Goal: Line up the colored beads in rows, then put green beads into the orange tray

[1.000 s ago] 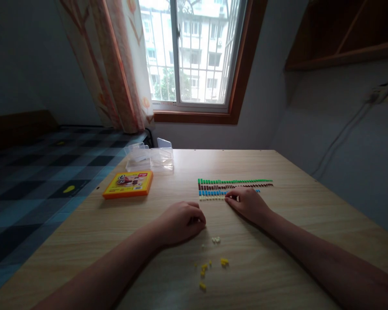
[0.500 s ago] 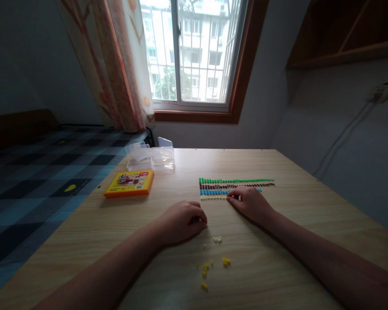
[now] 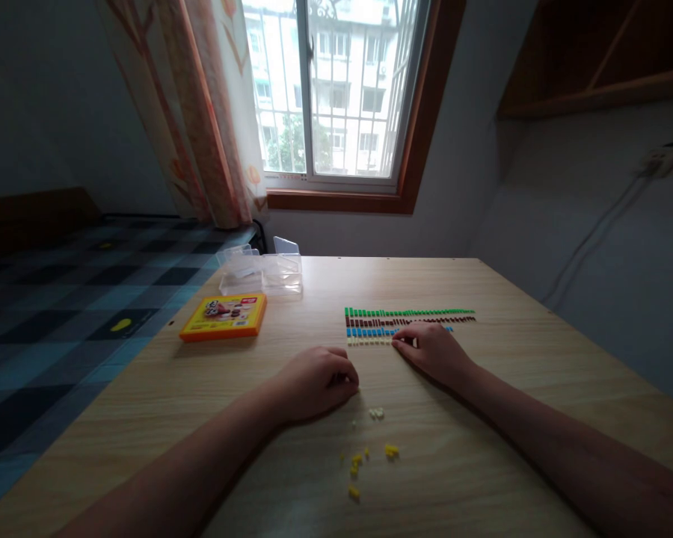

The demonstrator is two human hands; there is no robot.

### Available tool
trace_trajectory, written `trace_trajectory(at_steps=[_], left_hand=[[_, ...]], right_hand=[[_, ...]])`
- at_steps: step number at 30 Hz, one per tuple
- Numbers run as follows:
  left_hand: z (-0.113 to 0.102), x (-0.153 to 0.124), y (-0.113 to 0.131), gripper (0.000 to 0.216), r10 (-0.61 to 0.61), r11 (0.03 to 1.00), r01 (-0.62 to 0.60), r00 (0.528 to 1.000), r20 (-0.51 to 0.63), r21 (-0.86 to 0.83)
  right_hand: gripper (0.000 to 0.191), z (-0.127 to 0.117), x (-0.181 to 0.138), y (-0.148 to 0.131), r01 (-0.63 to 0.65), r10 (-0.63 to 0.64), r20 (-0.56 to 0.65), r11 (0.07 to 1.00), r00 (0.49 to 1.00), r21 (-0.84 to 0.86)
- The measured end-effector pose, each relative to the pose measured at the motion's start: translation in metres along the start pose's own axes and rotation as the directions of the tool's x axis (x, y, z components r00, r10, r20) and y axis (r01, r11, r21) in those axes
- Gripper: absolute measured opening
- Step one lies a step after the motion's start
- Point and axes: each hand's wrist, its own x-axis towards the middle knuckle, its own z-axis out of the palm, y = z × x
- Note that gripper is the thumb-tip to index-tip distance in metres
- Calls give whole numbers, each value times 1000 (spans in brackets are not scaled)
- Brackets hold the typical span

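Note:
Small building bricks lie in several long rows on the table: a green row (image 3: 370,313), a dark brown row (image 3: 364,323), a blue row (image 3: 364,332) and a shorter cream row (image 3: 367,342) nearest me. My right hand (image 3: 434,350) pinches at the right end of the cream row, its fingertips on a tiny cream brick that is barely visible. The hand covers part of the blue and brown rows. Left of the rows, my left hand (image 3: 322,379) rests on the table with fingers curled and thumb against them; whatever is inside is hidden. Loose cream bricks (image 3: 377,413) lie close in front of it.
Loose yellow bricks (image 3: 357,459) are scattered nearer me. An orange-yellow box (image 3: 224,317) lies at the left of the wooden table (image 3: 510,426), with clear plastic containers (image 3: 263,276) behind it. A checked bed (image 3: 61,314) adjoins the left side.

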Motion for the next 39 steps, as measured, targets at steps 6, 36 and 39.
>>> trace_trajectory(at_steps=[6, 36, 39], left_hand=[[-1, 0, 0, 16, -1, 1000, 1, 1000, -2, 7], [0, 2, 1, 15, 10, 999, -8, 999, -43, 52], [1, 3, 0, 15, 4, 998, -1, 999, -50, 58]], right_hand=[[17, 0, 0, 0, -9, 9, -5, 1000, 1000, 4], [18, 6, -24, -36, 426, -461, 81, 863, 884, 270], [18, 6, -24, -36, 427, -457, 67, 867, 887, 257]])
